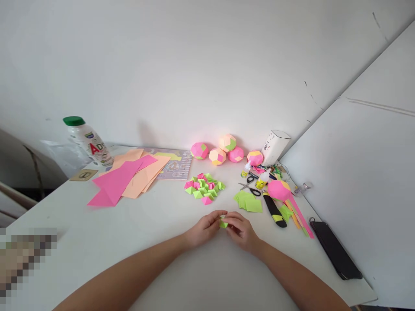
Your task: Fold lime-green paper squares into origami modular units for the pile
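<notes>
Both my hands meet over the white table (155, 242) and pinch one small green paper piece (223, 223). My left hand (205, 229) grips its left side with curled fingers. My right hand (241, 231) closes over its right side. Just beyond them lies a pile of folded pink and green paper units (204, 188). A stack of green paper squares (248, 201) sits to the right of that pile.
Several pink, green and orange paper balls (223, 151) line the wall. Pink and orange sheets (129, 177) lie at the left beside a white bottle with a green cap (87, 140). Scissors (249, 185), glue bottles (262, 179), a cutter (275, 211) and a black phone (335, 249) sit at the right.
</notes>
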Demonstrator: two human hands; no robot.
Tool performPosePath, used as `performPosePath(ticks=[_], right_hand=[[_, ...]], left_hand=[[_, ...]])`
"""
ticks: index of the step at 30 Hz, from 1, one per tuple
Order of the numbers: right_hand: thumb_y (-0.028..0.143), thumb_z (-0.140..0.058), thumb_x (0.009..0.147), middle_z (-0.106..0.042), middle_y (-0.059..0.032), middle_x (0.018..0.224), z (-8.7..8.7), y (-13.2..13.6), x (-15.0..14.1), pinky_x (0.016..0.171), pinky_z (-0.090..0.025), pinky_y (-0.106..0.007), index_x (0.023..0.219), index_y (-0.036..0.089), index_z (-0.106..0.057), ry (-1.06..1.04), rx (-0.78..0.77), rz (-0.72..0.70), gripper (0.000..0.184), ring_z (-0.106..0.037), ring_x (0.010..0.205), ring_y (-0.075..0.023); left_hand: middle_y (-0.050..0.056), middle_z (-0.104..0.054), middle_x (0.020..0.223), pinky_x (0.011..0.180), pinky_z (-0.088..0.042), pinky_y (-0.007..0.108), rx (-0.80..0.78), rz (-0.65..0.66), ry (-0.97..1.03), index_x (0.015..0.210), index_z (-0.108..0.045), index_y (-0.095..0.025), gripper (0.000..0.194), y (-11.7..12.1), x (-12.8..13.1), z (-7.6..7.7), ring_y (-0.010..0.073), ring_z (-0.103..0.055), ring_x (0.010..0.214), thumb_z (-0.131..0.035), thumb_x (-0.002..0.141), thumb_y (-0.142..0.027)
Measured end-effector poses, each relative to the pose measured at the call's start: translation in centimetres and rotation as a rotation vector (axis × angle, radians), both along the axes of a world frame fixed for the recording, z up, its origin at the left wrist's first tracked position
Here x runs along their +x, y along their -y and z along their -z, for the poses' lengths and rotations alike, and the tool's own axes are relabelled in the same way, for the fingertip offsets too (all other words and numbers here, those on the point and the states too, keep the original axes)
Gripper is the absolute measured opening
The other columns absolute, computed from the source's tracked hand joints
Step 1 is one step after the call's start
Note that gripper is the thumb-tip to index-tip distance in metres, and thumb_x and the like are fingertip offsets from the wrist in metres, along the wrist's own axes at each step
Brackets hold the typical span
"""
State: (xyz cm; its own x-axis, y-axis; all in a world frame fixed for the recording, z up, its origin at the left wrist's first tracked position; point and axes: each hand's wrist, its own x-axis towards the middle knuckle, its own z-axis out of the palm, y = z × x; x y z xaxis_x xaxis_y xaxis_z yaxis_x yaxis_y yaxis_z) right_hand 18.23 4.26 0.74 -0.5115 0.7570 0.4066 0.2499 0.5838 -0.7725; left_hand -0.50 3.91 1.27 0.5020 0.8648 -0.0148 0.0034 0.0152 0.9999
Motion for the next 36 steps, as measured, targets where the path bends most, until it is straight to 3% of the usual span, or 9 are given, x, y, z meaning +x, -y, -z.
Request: performPosePath(ticks=[3, 6, 11, 18, 31, 36], right_hand=[[0.019, -0.048, 0.083, -0.059, -0.0099, 0.097, 0.2, -0.1, 0.1, 0.054, -0.049, -0.026, 0.098, 0.020, -0.063, -0.021, -0.008, 0.017, 0.021, -0.057, 0.060, -0.0113], [0.027, -0.051, 0.084, -0.063, -0.0064, 0.082, 0.3, -0.2, 0.1, 0.050, -0.048, -0.025, 0.095, 0.019, -0.065, -0.078, -0.136, 0.077, 0.019, -0.056, 0.052, -0.0105], [0.037, -0.052, 0.084, -0.063, -0.0035, 0.071, -0.1, -0.3, 0.1, 0.045, -0.044, -0.022, 0.089, 0.015, -0.065, -0.110, -0.389, 0.122, 0.026, -0.054, 0.048, -0.0096], [0.038, -0.058, 0.079, -0.064, -0.0011, 0.068, 0.1, -0.5, 0.2, 0.043, -0.041, -0.020, 0.093, 0.015, -0.057, -0.206, -0.575, 0.141, 0.027, -0.056, 0.047, -0.0092], [0.033, -0.060, 0.078, -0.059, -0.0006, 0.067, 0.0, -0.8, 0.4, 0.043, -0.043, -0.020, 0.086, 0.015, -0.060, -0.195, -0.566, 0.155, 0.020, -0.056, 0.052, -0.0104], [0.031, -0.063, 0.075, -0.057, -0.0043, 0.088, -0.4, -0.9, 0.3, 0.042, -0.044, -0.021, 0.082, 0.015, -0.064, -0.228, -0.515, 0.132, 0.017, -0.057, 0.055, -0.0102]], left_hand=[[-0.006, -0.035, 0.056, 0.048, -0.028, 0.023, -0.067, -0.021, 0.018, 0.117, -0.046, -0.016, 0.051, 0.0, 0.2, 0.2, 0.0093, -0.032, 0.049, -0.042, 0.082, -0.053], [-0.008, -0.031, 0.051, 0.046, -0.026, 0.022, -0.082, -0.072, 0.008, 0.114, -0.047, -0.015, 0.051, 0.0, 0.3, 0.2, 0.0092, -0.031, 0.047, -0.042, 0.082, -0.055], [-0.002, -0.048, 0.064, 0.048, -0.032, 0.021, 0.013, -0.135, -0.005, 0.092, -0.055, -0.017, 0.035, 0.0, 0.1, -0.1, 0.0088, -0.039, 0.051, -0.050, 0.080, -0.049], [-0.003, -0.050, 0.058, 0.047, -0.033, 0.021, -0.043, -0.216, -0.040, 0.073, -0.053, -0.016, 0.029, -0.1, 0.6, 0.3, 0.0084, -0.041, 0.048, -0.054, 0.077, -0.044], [-0.004, -0.049, 0.058, 0.049, -0.033, 0.021, -0.048, -0.219, -0.027, 0.074, -0.053, -0.017, 0.027, -0.1, 1.1, 0.2, 0.0093, -0.042, 0.049, -0.050, 0.079, -0.043], [-0.004, -0.048, 0.056, 0.048, -0.032, 0.021, -0.039, -0.201, -0.041, 0.073, -0.052, -0.016, 0.025, -0.2, 1.0, 0.4, 0.0091, -0.041, 0.049, -0.048, 0.080, -0.040]])
